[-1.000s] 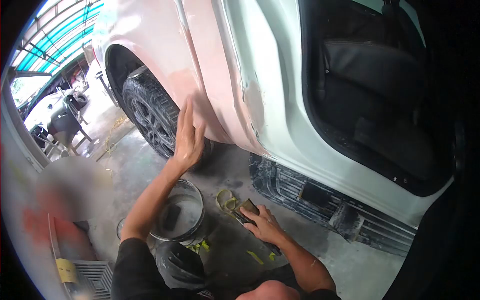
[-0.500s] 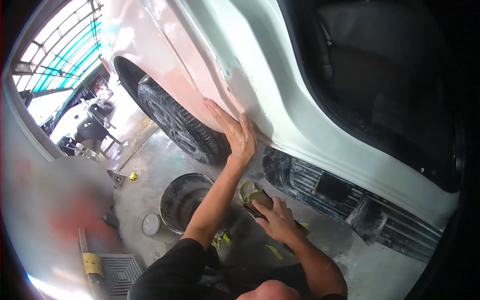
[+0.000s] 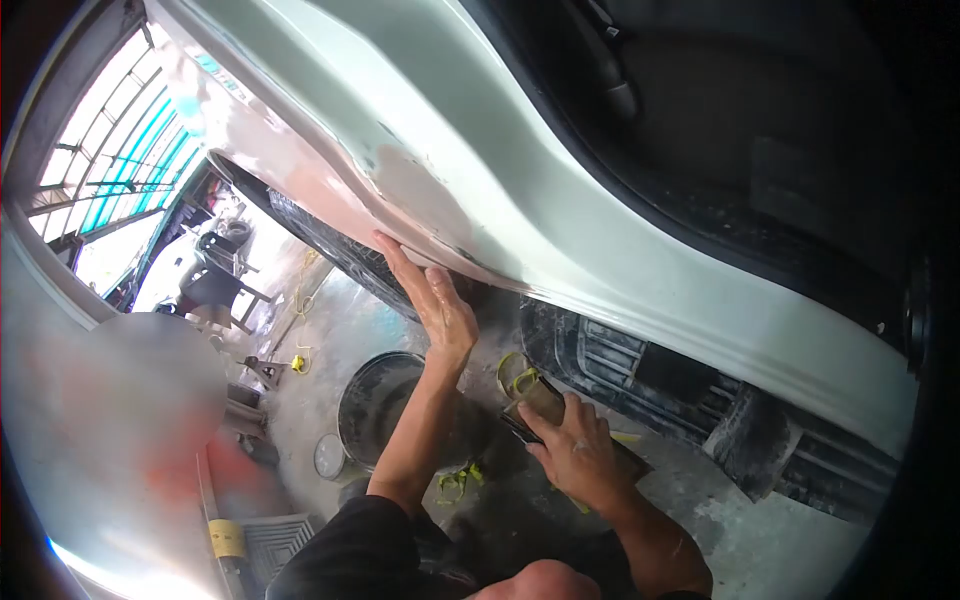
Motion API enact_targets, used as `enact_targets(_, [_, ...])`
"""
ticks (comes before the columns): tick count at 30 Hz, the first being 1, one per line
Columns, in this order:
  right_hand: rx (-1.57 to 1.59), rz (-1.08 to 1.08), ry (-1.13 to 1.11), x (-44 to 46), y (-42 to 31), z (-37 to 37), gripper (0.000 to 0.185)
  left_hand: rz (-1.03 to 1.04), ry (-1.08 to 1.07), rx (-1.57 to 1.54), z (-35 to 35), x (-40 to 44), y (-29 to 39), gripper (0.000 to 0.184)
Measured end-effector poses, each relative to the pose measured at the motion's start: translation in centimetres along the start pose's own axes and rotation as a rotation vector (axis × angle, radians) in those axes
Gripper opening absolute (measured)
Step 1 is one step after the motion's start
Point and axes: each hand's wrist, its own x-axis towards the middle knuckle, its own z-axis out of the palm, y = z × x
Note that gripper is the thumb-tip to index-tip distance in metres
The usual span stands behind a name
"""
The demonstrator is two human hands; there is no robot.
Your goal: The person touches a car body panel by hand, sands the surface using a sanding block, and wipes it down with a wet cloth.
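Note:
My left hand (image 3: 440, 315) is open, fingers stretched out, with its fingertips at the lower edge of the white car's body panel (image 3: 335, 195), beside the wheel arch. Pinkish and grey filler patches cover that panel. Low on the right, my right hand (image 3: 582, 455) grips a long, flat, dark-edged block (image 3: 543, 402) that looks like a sanding block. Its far end sticks out past my fingers, and part of it is hidden under my palm. A yellow-green ring (image 3: 513, 368), perhaps tape, shows just beyond the block.
A black bucket (image 3: 347, 432) stands below my left forearm, with a small can (image 3: 329, 456) beside it. Yellow-green scraps (image 3: 462, 484) lie on the floor. The tyre (image 3: 345, 258) and side step (image 3: 612, 358) border the work area. A yellow cord (image 3: 300, 364) lies further left.
My left hand has slid down from the panel's face to its lower edge. My right hand keeps hold of the block. The view has shifted, showing the wheel more covered by the panel.

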Motion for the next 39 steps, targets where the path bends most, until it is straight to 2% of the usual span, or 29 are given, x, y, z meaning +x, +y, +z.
enact_targets(12, [0.034, -0.048, 0.051, 0.2, 0.6, 0.1, 0.062, -0.173, 0.059, -0.283, -0.8, 2.2, 0.0, 0.081])
enact_targets(21, [0.065, -0.023, 0.006, 0.0, 0.8, -1.0, 0.061, -0.037, 0.006, -0.125, -2.5, 6.0, -0.2, 0.081])
enact_targets(24, [0.091, -0.039, -0.005, 0.2, 0.8, -1.2, 0.063, -0.001, -0.044, 0.055, -2.7, 4.1, 1.3, 0.08])
enact_targets(27, [0.052, -0.033, -0.032, 0.5, 0.6, -1.0, 0.064, 0.144, -0.056, 0.12, -2.5, 2.5, 1.6, 0.079])
enact_targets(34, [-0.007, -0.059, -0.039, 0.4, 0.5, -0.9, 0.063, 0.226, -0.026, 0.036, -2.3, 4.2, 0.3, 0.091])
enact_targets(39, [-0.051, -0.09, 0.018, 0.2, 0.5, 0.3, 0.066, 0.136, -0.107, -0.058, -1.7, -0.2, -2.3, 0.093])
